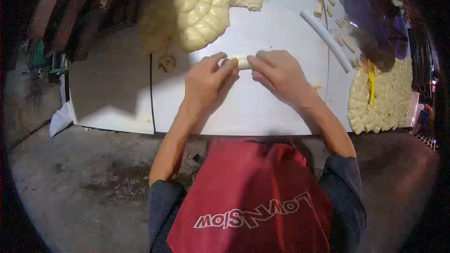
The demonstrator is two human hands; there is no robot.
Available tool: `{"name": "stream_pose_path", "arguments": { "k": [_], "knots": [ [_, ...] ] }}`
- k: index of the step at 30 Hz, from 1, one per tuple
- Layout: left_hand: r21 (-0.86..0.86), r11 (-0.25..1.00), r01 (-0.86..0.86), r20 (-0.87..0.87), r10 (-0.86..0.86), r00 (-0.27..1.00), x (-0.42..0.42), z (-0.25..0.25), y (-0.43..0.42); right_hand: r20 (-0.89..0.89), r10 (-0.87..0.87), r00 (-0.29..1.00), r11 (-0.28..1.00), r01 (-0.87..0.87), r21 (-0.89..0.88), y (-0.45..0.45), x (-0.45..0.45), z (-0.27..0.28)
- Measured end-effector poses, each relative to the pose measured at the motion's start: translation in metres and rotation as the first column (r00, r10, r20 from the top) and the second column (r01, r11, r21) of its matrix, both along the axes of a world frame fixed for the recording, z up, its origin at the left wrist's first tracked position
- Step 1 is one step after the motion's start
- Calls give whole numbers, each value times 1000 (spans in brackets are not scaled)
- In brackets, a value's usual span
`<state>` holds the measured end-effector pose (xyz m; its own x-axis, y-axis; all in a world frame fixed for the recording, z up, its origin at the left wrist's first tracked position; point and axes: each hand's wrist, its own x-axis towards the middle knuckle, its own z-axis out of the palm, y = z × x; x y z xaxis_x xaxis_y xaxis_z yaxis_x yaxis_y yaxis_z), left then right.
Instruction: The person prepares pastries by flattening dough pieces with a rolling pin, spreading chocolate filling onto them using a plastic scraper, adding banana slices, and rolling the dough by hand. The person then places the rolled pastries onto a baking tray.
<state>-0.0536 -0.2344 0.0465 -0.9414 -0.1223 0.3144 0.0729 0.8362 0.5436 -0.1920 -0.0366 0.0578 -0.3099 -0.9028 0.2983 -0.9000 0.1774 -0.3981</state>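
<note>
Red cloth (253,182) with pale lettering covers the person's front. Beyond it, a white table (234,107) bears lumpy dough (204,11) at the far left and a dough slab (384,98) at the right edge. A white rod (326,40) lies near that slab. Mid-table, the left hand (206,78) and right hand (282,72), fingers bent and close together, hold a small dough piece (243,63) at its two ends.

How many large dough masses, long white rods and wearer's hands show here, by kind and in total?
Large dough masses: 2 (upper mass, right-side mass)
Long white rod: 1
Wearer's hands: 2 (left hand, right hand)
Total: 5
</note>
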Motion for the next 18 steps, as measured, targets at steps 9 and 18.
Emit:
{"name": "stream_pose_path", "arguments": {
  "k": [9,18],
  "knots": [
    [19,994,-108,111,105,988,-17,5,-6,105,-112,988,991,104,79,-12,-18,0],
    [41,999,-20,108,16,994,-29,3,-17,338,-115,934,982,56,179,-14,-32,9]
  ]
}}
